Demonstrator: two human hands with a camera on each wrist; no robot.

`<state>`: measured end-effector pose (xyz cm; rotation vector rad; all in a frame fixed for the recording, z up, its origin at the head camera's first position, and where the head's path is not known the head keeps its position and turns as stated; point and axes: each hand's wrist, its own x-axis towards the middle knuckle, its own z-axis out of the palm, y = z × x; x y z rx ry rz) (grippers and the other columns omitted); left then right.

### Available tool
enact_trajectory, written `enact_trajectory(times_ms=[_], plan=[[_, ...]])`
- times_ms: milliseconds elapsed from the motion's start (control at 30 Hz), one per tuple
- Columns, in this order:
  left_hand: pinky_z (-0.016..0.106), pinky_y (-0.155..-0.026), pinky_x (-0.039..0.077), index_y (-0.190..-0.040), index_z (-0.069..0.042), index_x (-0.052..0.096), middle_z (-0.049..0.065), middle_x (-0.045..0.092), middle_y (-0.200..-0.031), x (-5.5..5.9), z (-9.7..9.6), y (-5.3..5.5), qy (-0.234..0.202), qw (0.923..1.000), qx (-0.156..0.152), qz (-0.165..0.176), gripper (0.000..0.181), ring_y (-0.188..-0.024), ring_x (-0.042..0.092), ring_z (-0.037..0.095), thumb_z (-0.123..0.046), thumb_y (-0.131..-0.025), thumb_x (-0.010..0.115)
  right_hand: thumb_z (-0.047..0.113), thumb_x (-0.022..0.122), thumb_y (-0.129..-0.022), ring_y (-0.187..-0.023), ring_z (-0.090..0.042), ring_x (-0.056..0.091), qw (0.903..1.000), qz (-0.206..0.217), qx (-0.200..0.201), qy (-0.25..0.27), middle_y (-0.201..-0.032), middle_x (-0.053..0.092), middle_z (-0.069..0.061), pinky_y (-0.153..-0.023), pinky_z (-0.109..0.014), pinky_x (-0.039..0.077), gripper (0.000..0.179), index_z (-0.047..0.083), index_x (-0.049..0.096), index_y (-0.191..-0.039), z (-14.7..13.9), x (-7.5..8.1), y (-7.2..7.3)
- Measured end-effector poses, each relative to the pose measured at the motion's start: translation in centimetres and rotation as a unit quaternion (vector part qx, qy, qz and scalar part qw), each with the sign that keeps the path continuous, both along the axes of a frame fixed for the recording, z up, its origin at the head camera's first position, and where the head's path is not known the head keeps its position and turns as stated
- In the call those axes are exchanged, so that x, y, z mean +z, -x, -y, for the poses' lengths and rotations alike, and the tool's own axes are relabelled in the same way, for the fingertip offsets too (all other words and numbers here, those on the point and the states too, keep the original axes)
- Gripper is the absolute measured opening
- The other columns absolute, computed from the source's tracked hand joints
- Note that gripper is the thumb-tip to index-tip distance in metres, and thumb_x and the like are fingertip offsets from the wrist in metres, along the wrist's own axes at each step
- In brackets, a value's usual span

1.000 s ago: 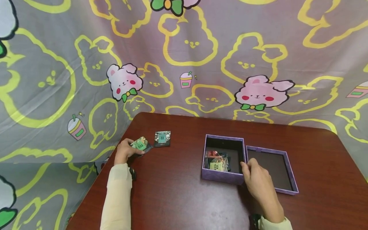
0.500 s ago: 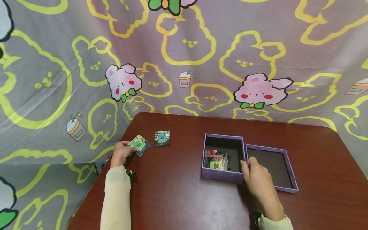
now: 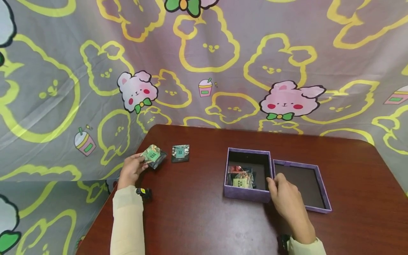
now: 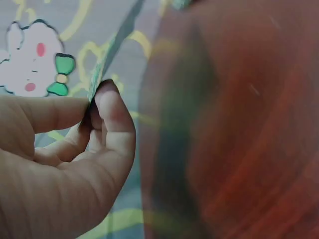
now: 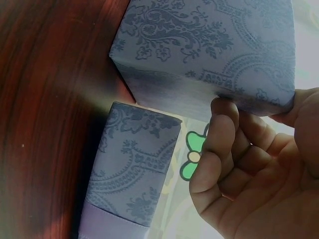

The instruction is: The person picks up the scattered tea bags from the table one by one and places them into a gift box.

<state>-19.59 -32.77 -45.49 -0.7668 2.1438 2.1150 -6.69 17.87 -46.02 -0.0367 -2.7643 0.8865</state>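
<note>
My left hand (image 3: 131, 170) pinches a small flat packet (image 3: 153, 156) with a green label and dark lower part, at the table's left edge. In the left wrist view, thumb and fingers squeeze the packet (image 4: 105, 62) by one side, and it shows edge-on. A similar packet (image 3: 180, 153) with a teal label lies flat to its right. My right hand (image 3: 288, 202) grips the near right corner of a purple box (image 3: 247, 196). The right wrist view shows curled fingers and thumb at the corner of the patterned box (image 5: 199, 45). Inside lie several packets (image 3: 240, 181), one red, one yellow-labelled.
A shallow purple lid (image 3: 294, 177) lies, inside up, against the box's right side, partly behind my right hand. The brown table (image 3: 197, 212) is bordered at the back and left by a cartoon-printed curtain (image 3: 229, 42).
My left hand has drawn slightly left and raised the green-labelled packet, tilting it. The right hand stays on the box corner; box, lid and the other packets keep their places.
</note>
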Motion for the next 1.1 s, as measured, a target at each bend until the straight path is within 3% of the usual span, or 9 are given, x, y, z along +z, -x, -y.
enact_trajectory(times_ms=[200,367,467,833,1100], plan=[[0.022,-0.062,0.054,-0.142,0.008,0.042,0.001,0.059,-0.087,1.2,-0.5,0.3,-0.029,0.9992,-0.009,-0.024,0.042,-0.064,0.060,0.010,-0.002,-0.102,0.052,0.024,0.056,-0.103,-0.062,-0.030,0.052,0.9999,-0.011,-0.002,0.002,-0.065,0.049,-0.004,-0.058,-0.052,0.043,0.026,0.008,0.050,-0.083,0.0,0.0,0.1],[0.026,-0.067,0.057,-0.138,0.003,0.045,0.003,0.061,-0.088,2.2,-1.2,0.2,-0.089,0.9958,-0.014,-0.014,0.037,-0.070,0.061,0.013,-0.002,-0.102,0.054,0.023,0.057,-0.103,-0.061,-0.030,0.052,0.9999,-0.014,-0.002,0.002,-0.065,0.049,-0.004,-0.058,-0.052,0.044,0.026,0.008,0.049,-0.083,0.0,0.0,0.1],[0.027,-0.071,0.057,-0.137,0.002,0.045,0.003,0.061,-0.092,2.7,-1.6,0.1,-0.111,0.9932,-0.027,-0.024,0.037,-0.073,0.061,0.014,-0.002,-0.102,0.056,0.023,0.057,-0.102,-0.062,-0.031,0.052,0.9999,-0.013,-0.003,0.002,-0.065,0.049,-0.004,-0.058,-0.053,0.044,0.026,0.008,0.049,-0.083,0.0,0.0,0.1],[0.029,-0.072,0.058,-0.126,0.003,0.053,0.005,0.060,-0.092,3.3,-3.1,0.4,-0.098,0.9911,-0.061,-0.066,0.027,-0.072,0.063,0.015,0.000,-0.100,0.059,0.023,0.057,-0.102,-0.061,-0.029,0.050,1.0000,-0.009,-0.003,0.002,-0.064,0.048,-0.003,-0.057,-0.051,0.043,0.026,0.008,0.049,-0.083,0.0,-0.2,0.0],[0.029,-0.075,0.058,-0.133,0.008,0.048,0.005,0.061,-0.088,3.8,-4.3,0.7,-0.076,0.9885,-0.100,-0.085,0.035,-0.072,0.063,0.013,-0.001,-0.101,0.058,0.023,0.057,-0.102,-0.060,-0.028,0.050,0.9999,-0.011,-0.003,0.005,-0.064,0.047,-0.004,-0.056,-0.049,0.043,0.026,0.009,0.049,-0.082,0.0,-0.1,0.0]])
